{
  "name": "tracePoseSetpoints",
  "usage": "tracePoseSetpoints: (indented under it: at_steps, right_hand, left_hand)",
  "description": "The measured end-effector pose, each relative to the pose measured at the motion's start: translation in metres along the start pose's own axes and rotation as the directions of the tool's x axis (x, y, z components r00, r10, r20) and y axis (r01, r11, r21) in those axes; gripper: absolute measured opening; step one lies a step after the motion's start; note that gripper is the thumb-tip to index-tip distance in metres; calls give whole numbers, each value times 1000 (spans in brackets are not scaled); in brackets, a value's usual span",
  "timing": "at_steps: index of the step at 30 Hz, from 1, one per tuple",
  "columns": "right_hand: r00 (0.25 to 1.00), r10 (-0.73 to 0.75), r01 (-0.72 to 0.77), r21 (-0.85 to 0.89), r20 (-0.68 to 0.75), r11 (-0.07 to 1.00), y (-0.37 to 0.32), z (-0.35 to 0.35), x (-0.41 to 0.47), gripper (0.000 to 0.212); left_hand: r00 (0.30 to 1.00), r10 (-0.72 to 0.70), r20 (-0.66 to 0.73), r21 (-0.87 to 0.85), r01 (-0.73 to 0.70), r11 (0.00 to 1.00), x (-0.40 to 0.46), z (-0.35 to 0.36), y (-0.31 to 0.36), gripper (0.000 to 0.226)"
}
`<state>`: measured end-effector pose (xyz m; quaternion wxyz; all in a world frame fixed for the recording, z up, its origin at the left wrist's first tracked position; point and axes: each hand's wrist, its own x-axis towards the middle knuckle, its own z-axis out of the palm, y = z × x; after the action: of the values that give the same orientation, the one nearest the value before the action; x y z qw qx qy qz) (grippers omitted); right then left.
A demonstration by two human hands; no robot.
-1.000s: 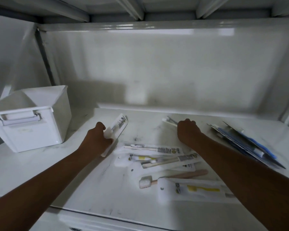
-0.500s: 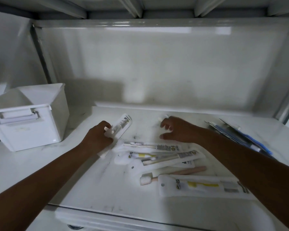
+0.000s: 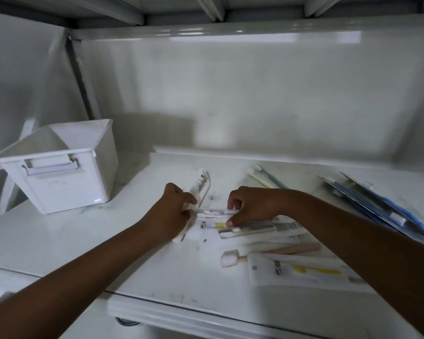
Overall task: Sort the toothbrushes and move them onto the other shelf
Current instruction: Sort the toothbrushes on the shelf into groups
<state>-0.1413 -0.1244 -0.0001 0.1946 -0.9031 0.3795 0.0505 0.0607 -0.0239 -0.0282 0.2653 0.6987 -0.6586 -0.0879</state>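
My left hand (image 3: 175, 211) is closed around a white toothbrush packet (image 3: 201, 185) that points up and away over the shelf. My right hand (image 3: 251, 206) pinches the end of another white packet (image 3: 213, 212) lying at the top of a pile of packaged toothbrushes (image 3: 262, 231). In front of the pile lie a loose pink-handled toothbrush (image 3: 274, 252) and a packet holding a yellow brush (image 3: 299, 271). Two loose brushes (image 3: 264, 176) rest behind my right hand.
A white plastic bin (image 3: 59, 167) with a handle stands at the left on the shelf (image 3: 83, 241). Blue and grey blister packs (image 3: 377, 204) are stacked at the right. The shelf's back wall and the underside of the shelf above close the space.
My right hand left the loose brushes at the back, came toward me and leftward, and closed its fingers on the top packet of the pile. My left hand kept its packet.
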Motion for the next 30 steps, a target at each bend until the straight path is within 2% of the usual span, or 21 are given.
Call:
tracePoseSetpoints:
  at_steps: [3,7,10,12,14,16,17,18,19,20,22,23,25,28,29,30]
  right_hand:
    - [1000,9,-8,70,-2,998,2,-1,1,43]
    - [997,0,11,138,-76,990,8,-6,3,37]
    - [988,8,4,77,-151,997,12,-18,1,39]
    - [963,12,-22,-36,-268,999,18,-31,2,41]
    - [900,70,-92,-29,-431,995,23,-48,5,35]
    - [816,187,-137,132,-546,982,20,-64,8,22]
    - [794,260,-109,291,-550,950,14,-69,10,16]
    - [800,316,-40,480,-510,876,6,-71,13,10]
    - [827,342,44,657,-447,752,-7,-71,14,5]
    - [859,345,107,791,-379,603,-20,-68,17,10]
    - [915,302,156,924,-268,350,-44,-56,24,21]
    - [931,284,147,948,-229,283,-53,-48,31,21]
    - [942,288,112,969,-174,218,-67,-36,45,17]
    - [951,286,60,976,-120,211,-80,-20,58,14]
    - [959,264,29,962,-103,270,-82,-16,61,13]
    - [963,250,-7,925,-96,381,-84,-12,64,13]
  left_hand:
    - [1000,-4,-24,-34,4,999,-2,2,1,37]
    - [990,-9,-143,-149,-13,989,-2,-3,2,47]
    - [971,-65,-229,-300,-7,954,1,-8,4,49]
    - [956,-155,-248,-433,34,901,4,-9,4,48]
    - [944,-253,-213,-573,88,815,8,-9,3,50]
    - [938,-315,-146,-710,123,693,15,-10,7,47]
    - [938,-328,-115,-755,132,642,18,-10,10,43]
    - [939,-331,-92,-784,137,606,21,-11,14,40]
    - [942,-326,-77,-806,134,576,24,-11,19,37]
    - [947,-314,-67,-827,123,549,26,-12,25,33]
    - [960,-278,-38,-862,109,494,25,-15,33,35]
    - [965,-260,-8,-875,119,470,24,-18,34,42]
    - [962,-269,41,-874,165,457,21,-25,30,51]
    - [942,-333,30,-819,215,533,17,-30,13,65]
    - [936,-351,14,-809,217,546,15,-31,8,64]
    - [932,-363,4,-804,218,553,13,-33,3,62]
